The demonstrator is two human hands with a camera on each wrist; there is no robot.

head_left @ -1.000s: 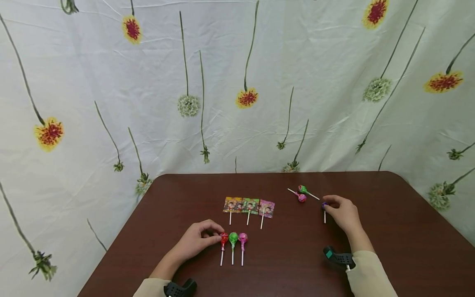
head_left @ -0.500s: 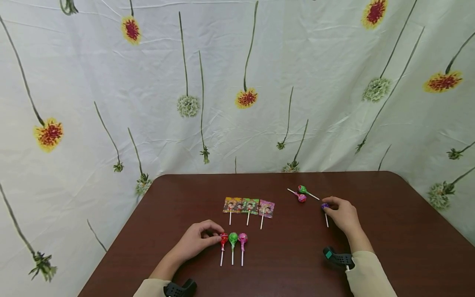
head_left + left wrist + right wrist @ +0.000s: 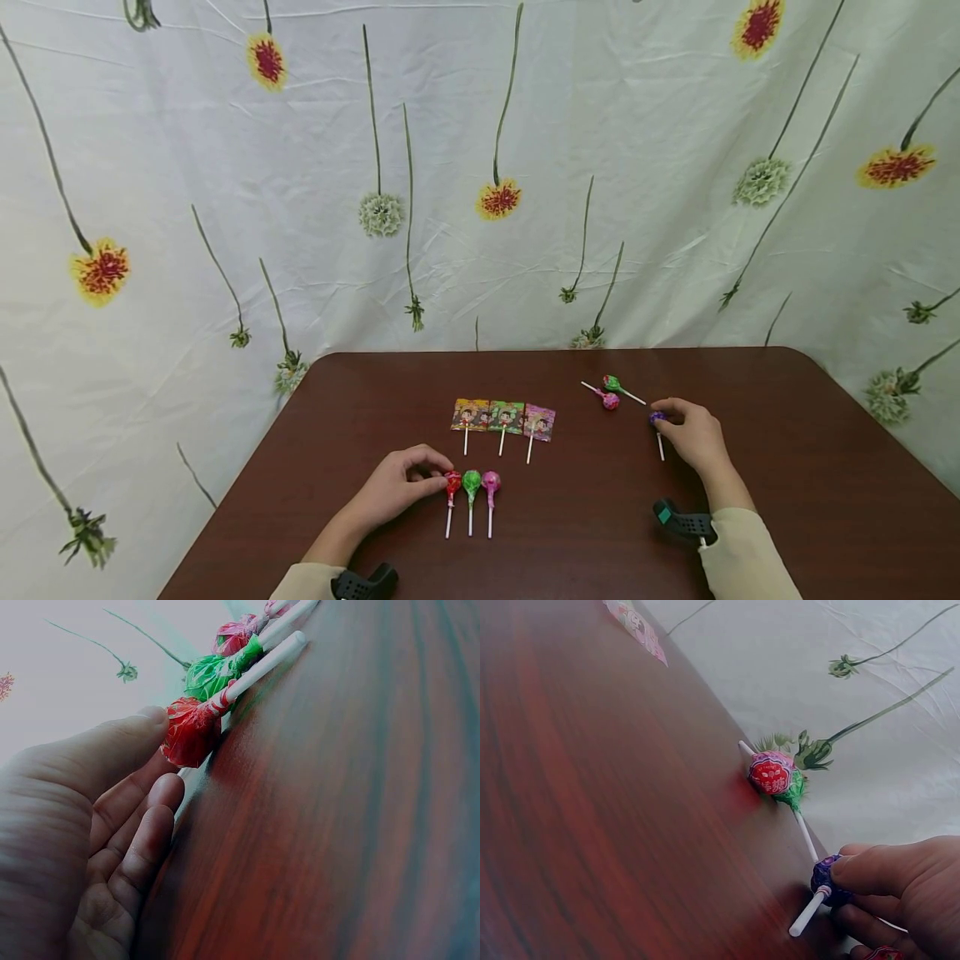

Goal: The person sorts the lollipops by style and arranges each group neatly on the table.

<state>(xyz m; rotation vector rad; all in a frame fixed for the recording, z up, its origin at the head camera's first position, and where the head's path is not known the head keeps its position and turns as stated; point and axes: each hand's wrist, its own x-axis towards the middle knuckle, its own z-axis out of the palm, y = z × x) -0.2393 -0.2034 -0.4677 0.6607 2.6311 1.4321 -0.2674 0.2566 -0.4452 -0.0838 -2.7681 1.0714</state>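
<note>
My left hand [image 3: 401, 487] pinches the head of a red lollipop [image 3: 191, 739] between thumb and forefinger; the other fingers curl loosely below. That lollipop lies at the left end of a row, beside a green lollipop [image 3: 471, 482] and a pink lollipop [image 3: 491, 482], their sticks pointing toward me. On the right, my right hand [image 3: 696, 432] pinches a purple lollipop [image 3: 829, 881] by its head, with the white stick pointing toward me. In the right wrist view, a bit of red wrapper [image 3: 886, 953] shows under the right hand, mostly hidden.
Beyond the row lie three flat packets with sticks: orange [image 3: 470, 413], green [image 3: 506, 416] and purple [image 3: 539, 421]. Another pink lollipop [image 3: 611, 401] and green lollipop [image 3: 612, 382] lie crossed near the right hand. A flowered cloth [image 3: 675, 208] hangs behind the brown table [image 3: 570, 542].
The purple lollipop has shifted slightly toward me, and its stick has tilted a little to the right. My left hand and the row of lollipops stay in place.
</note>
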